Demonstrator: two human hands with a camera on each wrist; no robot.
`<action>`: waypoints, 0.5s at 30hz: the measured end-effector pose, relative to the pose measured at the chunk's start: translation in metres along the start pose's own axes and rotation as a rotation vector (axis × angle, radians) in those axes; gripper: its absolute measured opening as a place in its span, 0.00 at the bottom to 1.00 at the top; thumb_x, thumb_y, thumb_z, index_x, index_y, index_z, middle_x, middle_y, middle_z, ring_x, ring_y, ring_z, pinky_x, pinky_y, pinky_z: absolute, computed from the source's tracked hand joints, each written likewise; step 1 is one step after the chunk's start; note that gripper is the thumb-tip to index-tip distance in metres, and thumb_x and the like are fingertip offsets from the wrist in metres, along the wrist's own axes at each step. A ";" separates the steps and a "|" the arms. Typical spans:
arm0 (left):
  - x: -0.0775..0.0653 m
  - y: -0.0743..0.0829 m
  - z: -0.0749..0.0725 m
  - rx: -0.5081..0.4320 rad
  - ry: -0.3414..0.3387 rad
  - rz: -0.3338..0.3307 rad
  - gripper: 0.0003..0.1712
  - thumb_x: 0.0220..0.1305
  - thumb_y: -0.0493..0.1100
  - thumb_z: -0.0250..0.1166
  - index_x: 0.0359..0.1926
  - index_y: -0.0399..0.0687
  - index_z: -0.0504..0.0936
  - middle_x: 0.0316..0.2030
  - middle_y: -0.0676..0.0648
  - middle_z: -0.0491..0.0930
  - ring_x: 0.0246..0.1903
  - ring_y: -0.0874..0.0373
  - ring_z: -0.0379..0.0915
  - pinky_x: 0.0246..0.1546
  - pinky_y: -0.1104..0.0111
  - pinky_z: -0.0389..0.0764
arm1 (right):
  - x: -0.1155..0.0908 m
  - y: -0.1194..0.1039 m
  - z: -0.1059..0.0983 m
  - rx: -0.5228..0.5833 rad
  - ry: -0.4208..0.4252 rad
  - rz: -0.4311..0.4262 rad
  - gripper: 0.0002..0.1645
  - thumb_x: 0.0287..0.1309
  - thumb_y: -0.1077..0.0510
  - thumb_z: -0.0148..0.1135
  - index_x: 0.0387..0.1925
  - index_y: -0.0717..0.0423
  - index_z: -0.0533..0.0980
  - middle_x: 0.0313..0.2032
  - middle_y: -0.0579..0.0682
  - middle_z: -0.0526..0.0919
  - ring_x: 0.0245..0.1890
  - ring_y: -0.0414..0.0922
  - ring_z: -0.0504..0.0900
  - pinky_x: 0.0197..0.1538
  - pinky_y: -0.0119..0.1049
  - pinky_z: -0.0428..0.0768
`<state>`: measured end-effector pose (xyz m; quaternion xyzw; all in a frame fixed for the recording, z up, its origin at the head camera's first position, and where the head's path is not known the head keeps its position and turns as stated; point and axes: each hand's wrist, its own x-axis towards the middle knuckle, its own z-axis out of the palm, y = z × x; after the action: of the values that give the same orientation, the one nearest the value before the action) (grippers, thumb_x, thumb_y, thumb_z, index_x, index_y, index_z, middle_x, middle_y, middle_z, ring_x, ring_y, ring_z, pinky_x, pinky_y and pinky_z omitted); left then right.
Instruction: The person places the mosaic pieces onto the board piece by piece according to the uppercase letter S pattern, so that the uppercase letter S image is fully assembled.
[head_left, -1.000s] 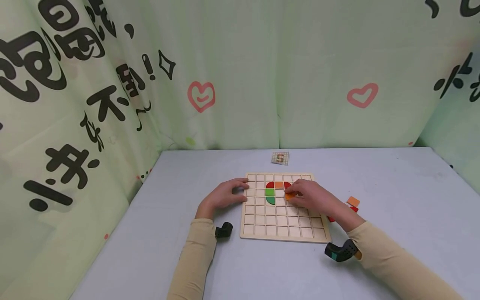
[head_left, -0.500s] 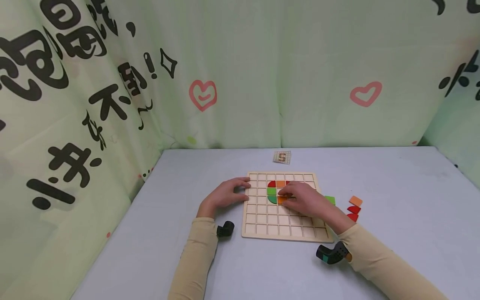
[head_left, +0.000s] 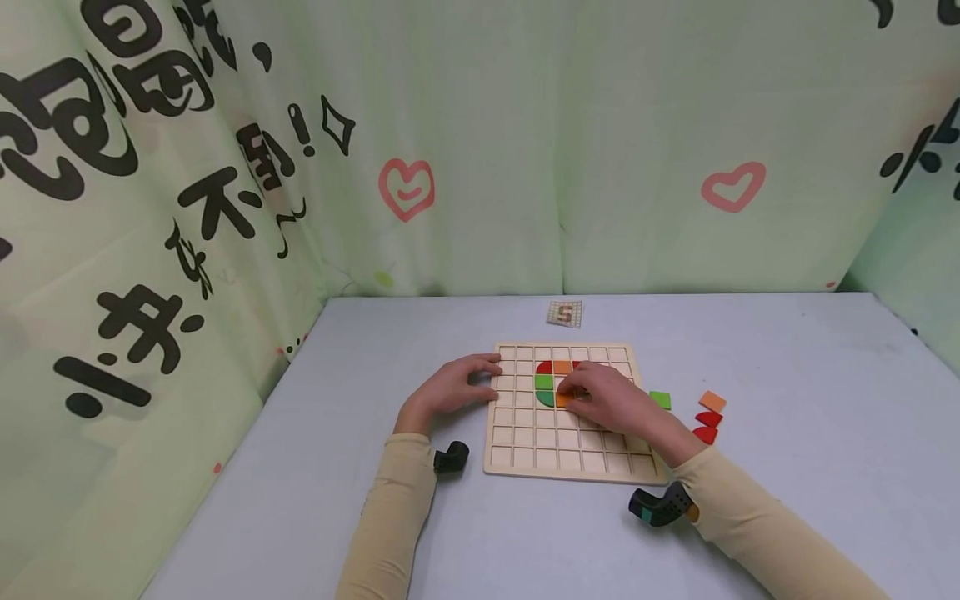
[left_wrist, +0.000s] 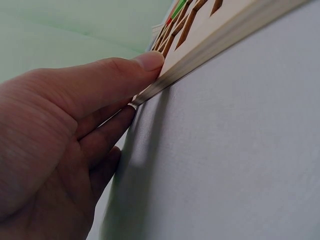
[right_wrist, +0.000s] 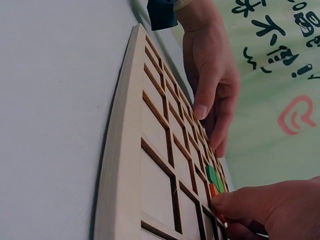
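A wooden grid board [head_left: 525,437] lies on the table. In its cells sit a red rounded tile [head_left: 545,367], an orange square tile [head_left: 562,367], a light green square tile [head_left: 543,382] and a dark green rounded tile [head_left: 545,399]. Beside the dark green one, my right hand [head_left: 611,400] pinches another orange tile [head_left: 564,401] at the board; its far side is covered by the fingers. A further red tile is mostly hidden behind this hand. My left hand [head_left: 452,390] rests with thumb and fairly straight fingers against the board's left edge.
Loose to the right of the board lie a light green tile [head_left: 660,400], an orange tile [head_left: 712,402] and two red tiles [head_left: 708,419]. A small printed pattern card [head_left: 565,313] lies behind the board. A patterned curtain [head_left: 480,150] hangs behind the table.
My right hand has moved left across the board with the orange tile, up beside the dark green tile, uncovering the loose light green tile. The left hand stays at the board's edge.
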<state>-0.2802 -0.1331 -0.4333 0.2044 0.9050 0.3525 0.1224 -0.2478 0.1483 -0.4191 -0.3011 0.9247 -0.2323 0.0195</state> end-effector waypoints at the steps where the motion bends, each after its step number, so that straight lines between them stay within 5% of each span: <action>1: 0.000 0.000 0.000 0.002 0.000 0.002 0.23 0.65 0.43 0.69 0.59 0.43 0.81 0.72 0.50 0.68 0.75 0.51 0.57 0.76 0.57 0.60 | 0.000 0.000 0.000 0.001 0.003 0.004 0.11 0.60 0.61 0.68 0.45 0.58 0.84 0.40 0.49 0.83 0.41 0.46 0.79 0.48 0.45 0.81; 15: 0.000 0.000 0.000 0.003 0.001 -0.002 0.22 0.65 0.43 0.69 0.59 0.43 0.81 0.72 0.50 0.68 0.75 0.51 0.57 0.75 0.57 0.60 | 0.000 -0.002 0.001 0.012 0.025 0.013 0.09 0.61 0.62 0.66 0.43 0.59 0.85 0.39 0.50 0.83 0.39 0.45 0.78 0.45 0.43 0.80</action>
<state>-0.2803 -0.1328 -0.4332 0.2037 0.9058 0.3510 0.1221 -0.2464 0.1468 -0.4191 -0.2923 0.9253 -0.2414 0.0112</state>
